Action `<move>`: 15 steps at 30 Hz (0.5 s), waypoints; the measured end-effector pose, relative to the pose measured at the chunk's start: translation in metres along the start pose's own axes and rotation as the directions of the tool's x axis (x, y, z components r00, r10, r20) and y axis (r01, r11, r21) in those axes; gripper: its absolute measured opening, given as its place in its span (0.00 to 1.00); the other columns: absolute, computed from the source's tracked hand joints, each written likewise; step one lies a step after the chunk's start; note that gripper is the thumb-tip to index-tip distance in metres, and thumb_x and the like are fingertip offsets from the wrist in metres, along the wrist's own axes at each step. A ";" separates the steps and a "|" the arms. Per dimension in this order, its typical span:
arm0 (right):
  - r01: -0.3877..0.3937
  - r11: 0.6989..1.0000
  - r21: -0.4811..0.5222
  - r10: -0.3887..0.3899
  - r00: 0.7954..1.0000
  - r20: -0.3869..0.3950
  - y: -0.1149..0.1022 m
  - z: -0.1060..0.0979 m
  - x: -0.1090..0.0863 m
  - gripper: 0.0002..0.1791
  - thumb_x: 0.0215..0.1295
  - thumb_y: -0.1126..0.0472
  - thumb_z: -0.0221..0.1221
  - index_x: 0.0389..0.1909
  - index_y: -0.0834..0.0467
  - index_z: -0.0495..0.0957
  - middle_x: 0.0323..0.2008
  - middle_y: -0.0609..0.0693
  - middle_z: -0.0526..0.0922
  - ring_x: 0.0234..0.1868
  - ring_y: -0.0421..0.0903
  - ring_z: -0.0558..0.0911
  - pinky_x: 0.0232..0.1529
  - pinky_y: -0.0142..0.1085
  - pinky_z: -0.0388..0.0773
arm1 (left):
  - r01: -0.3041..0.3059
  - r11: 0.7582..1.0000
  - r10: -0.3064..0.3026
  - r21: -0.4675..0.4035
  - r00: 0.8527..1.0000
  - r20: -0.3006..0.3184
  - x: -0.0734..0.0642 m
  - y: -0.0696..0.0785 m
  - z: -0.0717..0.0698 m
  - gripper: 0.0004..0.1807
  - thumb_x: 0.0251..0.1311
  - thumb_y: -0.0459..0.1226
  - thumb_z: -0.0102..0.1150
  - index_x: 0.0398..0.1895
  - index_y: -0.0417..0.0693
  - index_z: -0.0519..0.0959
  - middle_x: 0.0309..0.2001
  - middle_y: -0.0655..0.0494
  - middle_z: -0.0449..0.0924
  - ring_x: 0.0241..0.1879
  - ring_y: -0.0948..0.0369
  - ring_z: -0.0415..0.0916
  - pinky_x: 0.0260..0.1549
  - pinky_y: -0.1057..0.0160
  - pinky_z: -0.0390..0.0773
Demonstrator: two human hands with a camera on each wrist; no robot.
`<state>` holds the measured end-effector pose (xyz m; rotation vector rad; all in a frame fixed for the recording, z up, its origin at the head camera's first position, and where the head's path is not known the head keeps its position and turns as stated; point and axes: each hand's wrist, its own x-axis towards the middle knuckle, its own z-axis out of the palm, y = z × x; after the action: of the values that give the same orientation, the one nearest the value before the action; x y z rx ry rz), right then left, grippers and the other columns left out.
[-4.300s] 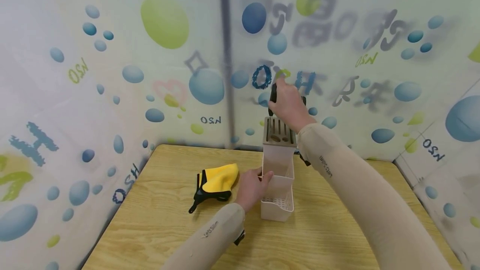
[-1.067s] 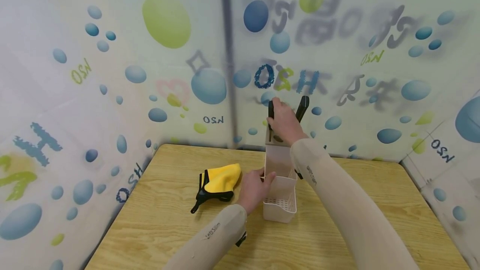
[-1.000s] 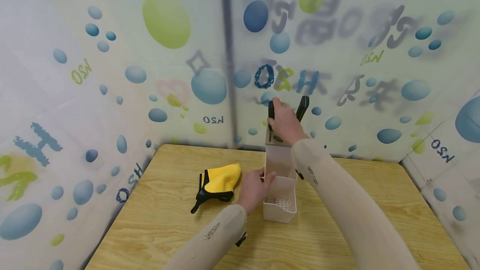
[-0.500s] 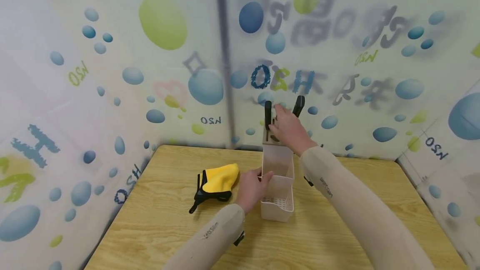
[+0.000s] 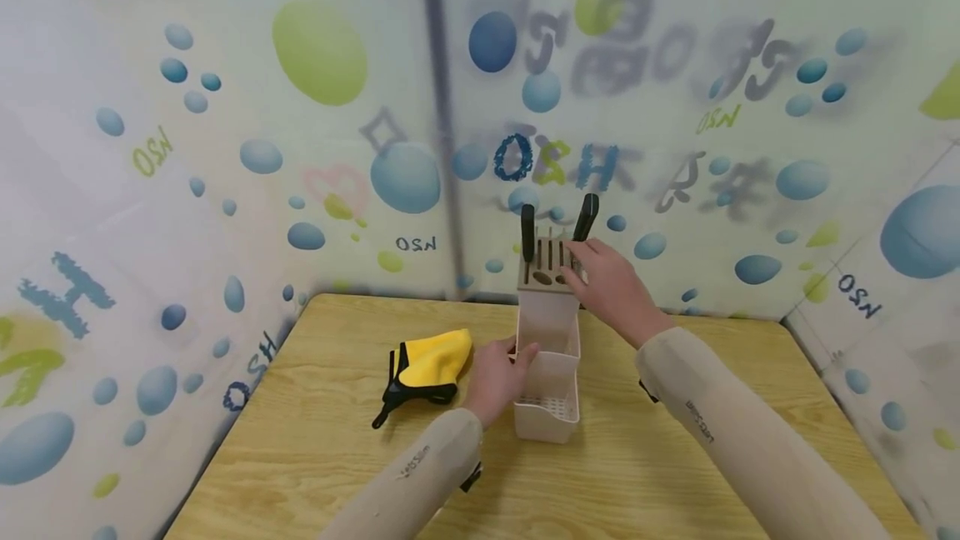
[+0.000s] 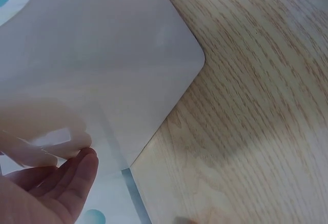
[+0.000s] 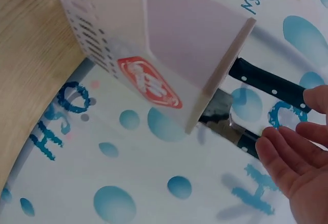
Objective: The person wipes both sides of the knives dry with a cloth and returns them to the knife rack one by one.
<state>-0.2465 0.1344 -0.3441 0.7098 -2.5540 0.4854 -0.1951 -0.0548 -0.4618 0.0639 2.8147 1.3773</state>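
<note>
A pale plastic knife holder [image 5: 546,423] with stepped compartments stands upright on the table. Its slotted brown top [image 5: 534,285] bears a black-handled knife [image 5: 528,232] at the left and another knife [image 5: 587,217], leaning, at the right. My left hand [image 5: 495,382] grips the holder's left side, thumb over the front; in the left wrist view its fingertips [image 6: 84,170] touch the glossy wall. By the top's right side is my right hand [image 5: 618,290], fingers loosely extended. The right wrist view shows that hand [image 7: 307,167] near both handles, part of one blade exposed, without a clear grip.
A yellow cloth item with black trim [image 5: 435,358] lies left of the holder on the wooden table [image 5: 300,440]. Behind the table hangs a pale patterned wall covering [image 5: 405,90], close to the holder's back.
Earlier the left knife was held above the top; it has gone down into its slot. My right hand has let go and moved right and down. The left hand keeps its hold.
</note>
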 end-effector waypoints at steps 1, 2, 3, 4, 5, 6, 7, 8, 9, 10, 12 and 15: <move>0.009 1.000 0.001 -0.009 1.000 -0.022 0.003 0.000 -0.004 0.20 0.72 0.61 0.63 0.59 0.70 0.79 0.51 0.66 0.83 0.51 0.61 0.83 0.54 0.54 0.83 | 0.004 1.000 -0.004 -0.001 1.000 0.003 0.000 0.000 -0.001 0.27 0.75 0.50 0.57 0.64 0.39 0.81 0.52 0.47 0.87 0.49 0.53 0.86 0.47 0.52 0.87; 0.019 1.000 0.004 -0.019 0.999 -0.044 0.006 0.000 -0.008 0.19 0.71 0.62 0.63 0.58 0.70 0.80 0.51 0.66 0.83 0.52 0.62 0.83 0.54 0.54 0.83 | 0.010 1.000 -0.010 -0.004 1.000 0.006 0.000 0.000 -0.001 0.27 0.75 0.50 0.57 0.64 0.40 0.80 0.53 0.47 0.87 0.49 0.53 0.86 0.47 0.51 0.87; 0.030 1.000 -0.002 -0.030 0.997 -0.066 0.009 0.000 -0.012 0.19 0.71 0.63 0.64 0.57 0.70 0.80 0.50 0.66 0.83 0.53 0.62 0.82 0.54 0.55 0.83 | 0.012 1.000 -0.012 -0.002 1.000 0.005 0.000 0.000 -0.002 0.27 0.75 0.50 0.57 0.64 0.39 0.80 0.53 0.46 0.87 0.50 0.53 0.86 0.47 0.51 0.87; 0.040 0.999 -0.003 -0.041 0.995 -0.087 0.012 0.001 -0.017 0.18 0.70 0.64 0.64 0.56 0.70 0.81 0.50 0.66 0.84 0.53 0.62 0.82 0.54 0.55 0.82 | 0.016 1.000 -0.016 0.005 1.000 0.005 0.000 -0.001 -0.002 0.27 0.75 0.51 0.57 0.65 0.40 0.80 0.53 0.47 0.87 0.50 0.53 0.86 0.48 0.51 0.87; 0.050 0.999 -0.009 -0.051 0.993 -0.105 0.015 0.001 -0.021 0.17 0.69 0.64 0.65 0.55 0.70 0.81 0.50 0.66 0.84 0.53 0.63 0.82 0.54 0.56 0.82 | 0.016 1.000 -0.016 0.010 1.000 0.005 0.000 -0.001 -0.003 0.27 0.75 0.51 0.57 0.64 0.40 0.81 0.54 0.47 0.87 0.50 0.53 0.85 0.48 0.50 0.87; 0.056 0.998 -0.015 -0.058 0.991 -0.119 0.018 0.001 -0.025 0.17 0.68 0.65 0.65 0.54 0.70 0.82 0.50 0.66 0.84 0.53 0.63 0.82 0.54 0.56 0.82 | 0.014 1.000 -0.014 0.020 1.000 0.004 0.001 -0.001 -0.004 0.26 0.75 0.51 0.57 0.64 0.41 0.81 0.54 0.47 0.87 0.51 0.53 0.85 0.49 0.50 0.86; 0.060 0.998 -0.014 -0.061 0.990 -0.129 0.021 0.001 -0.030 0.17 0.68 0.65 0.66 0.54 0.70 0.82 0.50 0.66 0.84 0.52 0.64 0.82 0.54 0.57 0.82 | 0.012 0.999 -0.012 0.030 1.000 0.002 0.000 -0.002 -0.004 0.26 0.75 0.51 0.57 0.64 0.41 0.81 0.55 0.46 0.86 0.52 0.52 0.85 0.50 0.49 0.86; 0.060 0.998 -0.017 -0.062 0.989 -0.136 0.023 0.000 -0.035 0.17 0.67 0.66 0.66 0.54 0.70 0.82 0.50 0.66 0.84 0.52 0.64 0.82 0.54 0.57 0.81 | 0.009 0.999 -0.009 0.045 1.000 -0.002 0.000 -0.002 -0.005 0.26 0.75 0.52 0.57 0.63 0.42 0.82 0.55 0.46 0.86 0.53 0.52 0.84 0.51 0.48 0.85; 0.058 0.998 -0.018 -0.060 0.989 -0.137 0.025 0.000 -0.039 0.18 0.67 0.66 0.66 0.55 0.70 0.82 0.50 0.66 0.83 0.53 0.64 0.81 0.54 0.58 0.81 | 0.002 0.998 -0.002 0.061 1.000 -0.005 0.000 -0.003 -0.006 0.26 0.75 0.52 0.57 0.62 0.42 0.82 0.55 0.46 0.86 0.53 0.51 0.84 0.52 0.47 0.85; 0.052 0.999 -0.017 -0.054 0.989 -0.136 0.027 -0.001 -0.044 0.18 0.67 0.67 0.66 0.56 0.70 0.81 0.51 0.67 0.83 0.53 0.65 0.81 0.54 0.58 0.81 | 0.001 0.997 -0.001 0.073 1.000 -0.006 0.000 -0.004 -0.007 0.27 0.75 0.53 0.56 0.62 0.42 0.82 0.56 0.46 0.86 0.54 0.50 0.84 0.52 0.46 0.84; 0.030 0.999 -0.017 -0.031 0.992 -0.123 0.030 -0.003 -0.053 0.19 0.67 0.67 0.66 0.57 0.71 0.80 0.52 0.67 0.82 0.54 0.66 0.80 0.55 0.58 0.80 | 0.002 0.996 -0.002 0.093 1.000 -0.006 0.001 -0.005 -0.009 0.28 0.74 0.54 0.56 0.63 0.42 0.82 0.57 0.46 0.85 0.55 0.49 0.83 0.53 0.45 0.83; -0.020 1.000 -0.012 0.019 0.995 -0.095 0.034 -0.007 -0.065 0.21 0.68 0.67 0.65 0.59 0.71 0.79 0.55 0.68 0.81 0.57 0.66 0.78 0.57 0.60 0.78 | 0.021 0.995 -0.022 0.094 1.000 0.002 0.002 -0.006 -0.011 0.30 0.73 0.55 0.57 0.65 0.42 0.80 0.58 0.46 0.84 0.57 0.48 0.82 0.54 0.45 0.83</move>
<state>-0.2124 0.1907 -0.3779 0.6424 -2.4753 0.4972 -0.1980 -0.0672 -0.4600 0.0359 2.8678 1.2392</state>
